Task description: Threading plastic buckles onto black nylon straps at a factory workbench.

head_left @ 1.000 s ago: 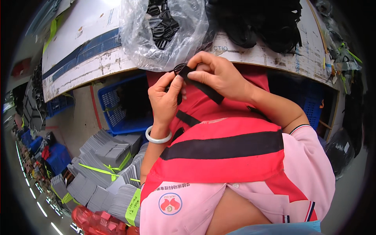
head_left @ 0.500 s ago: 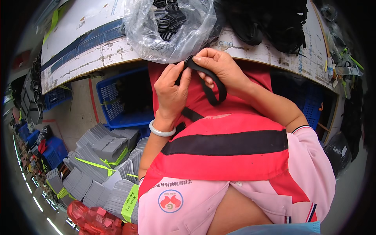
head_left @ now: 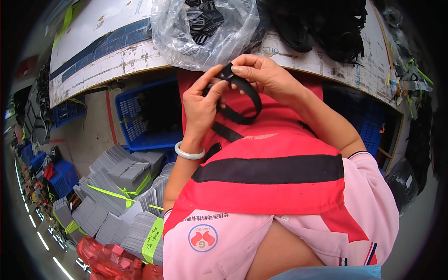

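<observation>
Between my two hands, just in front of the table edge, is a black buckle [head_left: 227,72] with a black webbing strap [head_left: 254,100] running through or from it. My left hand [head_left: 204,100], with a pale bangle on its wrist, pinches the buckle's left side between thumb and fingers. Thumb and forefinger of my right hand [head_left: 266,77] close on the buckle's right side. The strap loops down below the fingers, over my red apron [head_left: 280,151]. How it threads through the buckle is too small to make out.
A clear plastic bag [head_left: 175,42] of black buckles [head_left: 203,21] lies on the table [head_left: 112,63]. Black straps [head_left: 322,28] are heaped to its right. Below left stand a blue crate [head_left: 128,116], bundles of grey pads [head_left: 109,205] and a red bag [head_left: 109,259].
My hands have shifted slightly, and the buckle is turned so more of it shows. The strap loop has swung left and opened wider.
</observation>
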The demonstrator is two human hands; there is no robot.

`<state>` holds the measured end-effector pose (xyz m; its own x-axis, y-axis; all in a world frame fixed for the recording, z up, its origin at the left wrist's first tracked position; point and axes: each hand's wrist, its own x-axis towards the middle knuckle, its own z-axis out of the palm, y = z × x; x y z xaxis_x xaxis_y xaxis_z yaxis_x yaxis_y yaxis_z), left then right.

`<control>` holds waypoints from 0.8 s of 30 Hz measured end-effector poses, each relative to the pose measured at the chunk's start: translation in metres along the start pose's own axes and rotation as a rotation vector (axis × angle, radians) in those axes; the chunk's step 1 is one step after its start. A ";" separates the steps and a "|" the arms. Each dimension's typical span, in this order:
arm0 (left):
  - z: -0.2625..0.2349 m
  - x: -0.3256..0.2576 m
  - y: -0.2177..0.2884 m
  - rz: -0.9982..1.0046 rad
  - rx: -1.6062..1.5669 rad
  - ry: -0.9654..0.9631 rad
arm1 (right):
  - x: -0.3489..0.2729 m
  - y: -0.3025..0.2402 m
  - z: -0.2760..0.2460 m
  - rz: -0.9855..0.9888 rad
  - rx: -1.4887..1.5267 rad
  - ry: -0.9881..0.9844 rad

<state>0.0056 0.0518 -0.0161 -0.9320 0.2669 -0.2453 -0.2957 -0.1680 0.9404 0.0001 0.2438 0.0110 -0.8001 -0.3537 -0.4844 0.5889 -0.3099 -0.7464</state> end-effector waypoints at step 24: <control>0.008 -0.001 -0.008 0.167 0.081 0.131 | -0.003 0.001 0.007 -0.122 -0.365 0.093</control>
<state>0.0105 0.0602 -0.0220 -0.9874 0.1155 -0.1082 -0.1221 -0.1218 0.9850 0.0045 0.2384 0.0148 -0.8783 -0.2471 -0.4093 0.4235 -0.0046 -0.9059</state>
